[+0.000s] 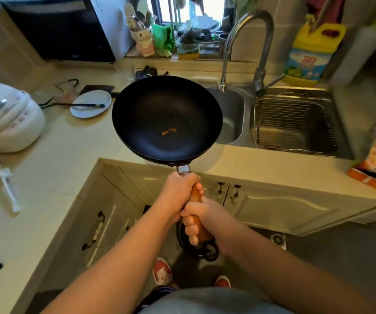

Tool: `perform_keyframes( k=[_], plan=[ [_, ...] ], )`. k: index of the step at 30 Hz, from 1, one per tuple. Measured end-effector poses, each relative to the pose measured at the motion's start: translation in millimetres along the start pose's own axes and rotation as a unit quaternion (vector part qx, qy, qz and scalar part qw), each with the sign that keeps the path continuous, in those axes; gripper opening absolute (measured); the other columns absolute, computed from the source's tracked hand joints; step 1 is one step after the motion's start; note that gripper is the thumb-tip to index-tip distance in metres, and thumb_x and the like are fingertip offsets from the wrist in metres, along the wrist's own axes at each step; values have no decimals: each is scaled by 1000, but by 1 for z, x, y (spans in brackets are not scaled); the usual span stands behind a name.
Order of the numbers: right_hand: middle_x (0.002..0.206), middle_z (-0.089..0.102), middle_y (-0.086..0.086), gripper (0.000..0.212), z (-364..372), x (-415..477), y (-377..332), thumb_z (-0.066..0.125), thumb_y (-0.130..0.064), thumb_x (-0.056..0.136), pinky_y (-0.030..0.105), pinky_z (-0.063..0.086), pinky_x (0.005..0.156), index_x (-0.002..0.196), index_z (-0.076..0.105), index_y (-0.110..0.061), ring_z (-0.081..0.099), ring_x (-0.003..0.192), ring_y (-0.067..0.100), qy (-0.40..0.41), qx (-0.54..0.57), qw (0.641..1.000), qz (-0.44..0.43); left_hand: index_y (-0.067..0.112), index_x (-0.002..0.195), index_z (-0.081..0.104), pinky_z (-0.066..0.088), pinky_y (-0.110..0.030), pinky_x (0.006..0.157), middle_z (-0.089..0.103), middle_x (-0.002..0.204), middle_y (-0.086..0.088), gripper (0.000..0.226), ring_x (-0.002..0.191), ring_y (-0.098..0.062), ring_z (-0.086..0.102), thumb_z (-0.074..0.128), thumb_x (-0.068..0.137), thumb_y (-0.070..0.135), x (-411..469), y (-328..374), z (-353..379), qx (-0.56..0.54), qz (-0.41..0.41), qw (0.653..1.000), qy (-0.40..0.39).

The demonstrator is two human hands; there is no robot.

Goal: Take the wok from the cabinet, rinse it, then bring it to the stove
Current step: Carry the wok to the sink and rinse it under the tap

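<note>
The wok [167, 118] is held out ahead of both hands, its bowl carried level above the corner of the table [53, 177], with its far right rim overlapping the left basin of the sink [230, 114]. Its long axis is taken from the bowl back along the wooden handle [195, 192] toward the body, leaning slightly right at the near end. The left hand [179, 189] is clamped on the handle nearer the bowl, just behind the metal collar; the right hand [201, 219] is clamped on the handle's near end, the two hands all but touching. The left hand is therefore judged the nearer to the load.

The bowl is seen to be dark, matte and round, open side up. A small orange scrap [168, 131] is noted near the centre of its floor; no water is visible in it, so the rinse is judged not yet done.

Beyond and right of the hands, the faucet [248, 48] is arched over the divide between the basins, with a wire rack [295, 125] set in the right basin. A short carry forward and rightward is judged to be required. Left of the wok, a white plate [87, 109] with chopsticks [88, 106] and a rice cooker [7, 118] are recorded on the table. Below the hands, cabinet doors [273, 209] are seen.
</note>
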State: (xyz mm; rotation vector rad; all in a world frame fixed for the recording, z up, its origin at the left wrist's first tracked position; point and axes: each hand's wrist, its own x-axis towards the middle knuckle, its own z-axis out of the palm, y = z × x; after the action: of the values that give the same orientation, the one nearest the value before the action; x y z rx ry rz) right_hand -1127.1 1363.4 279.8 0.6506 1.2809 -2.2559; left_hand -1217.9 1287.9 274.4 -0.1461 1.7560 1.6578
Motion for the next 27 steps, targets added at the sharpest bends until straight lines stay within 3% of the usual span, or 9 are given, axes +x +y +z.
perform_keyframes(
  k=[4, 7, 11, 16, 20, 24, 27],
  plan=[
    [60, 52, -1, 16, -3, 35, -33, 55, -5, 86, 21, 43, 38, 101, 52, -10, 48, 45, 10, -1, 45, 999, 23, 9, 80, 57, 53, -35, 63, 60, 57, -2, 10, 55, -16, 59, 54, 89, 5, 44, 25, -7, -7, -21, 1000, 13],
    [55, 51, -1, 6, 3, 67, -60, 54, -6, 87, 21, 40, 35, 85, 53, -11, 46, 40, 9, 17, 79, 996, 45, 7, 69, 59, 51, -32, 61, 61, 50, -3, 16, 54, -20, 56, 52, 83, 3, 79, 49, -15, 35, -16, 999, 29],
    [51, 48, -1, 18, 15, 112, -95, 52, -5, 86, 19, 38, 31, 70, 51, -14, 43, 35, 8, 61, 128, 989, 46, 6, 52, 61, 45, -22, 45, 62, 52, -10, 24, 45, -19, 54, 53, 74, 6, 128, 79, -30, 123, 1, 992, 22],
    [50, 46, -2, 26, 27, 149, -137, 49, -4, 87, 17, 37, 29, 62, 52, -13, 41, 33, 6, 70, 192, 978, 49, 3, 56, 60, 42, -26, 49, 56, 37, -2, 24, 38, -18, 50, 55, 79, 6, 181, 114, -42, 130, -46, 990, -9],
    [48, 46, -2, 28, 24, 167, -164, 48, -5, 87, 18, 38, 28, 60, 53, -10, 43, 32, 7, 58, 256, 962, 69, 4, 68, 64, 39, -16, 34, 53, 34, 4, 14, 27, -7, 49, 56, 80, 7, 207, 135, -43, 133, -65, 989, -11],
    [46, 46, -3, 20, 12, 184, -183, 53, -5, 77, 16, 39, 30, 57, 52, -10, 44, 31, 6, 36, 294, 951, 88, 7, 73, 67, 37, -17, 35, 57, 43, 3, 10, 37, -8, 54, 59, 79, 11, 228, 146, -40, 145, -81, 986, -25],
    [46, 46, -3, 19, 0, 194, -192, 52, -6, 78, 16, 39, 31, 59, 51, -10, 44, 32, 6, 37, 314, 943, 99, 4, 77, 67, 33, -13, 27, 56, 45, 1, 9, 30, -6, 53, 60, 81, 8, 244, 149, -31, 141, -98, 985, -25]
  ],
)
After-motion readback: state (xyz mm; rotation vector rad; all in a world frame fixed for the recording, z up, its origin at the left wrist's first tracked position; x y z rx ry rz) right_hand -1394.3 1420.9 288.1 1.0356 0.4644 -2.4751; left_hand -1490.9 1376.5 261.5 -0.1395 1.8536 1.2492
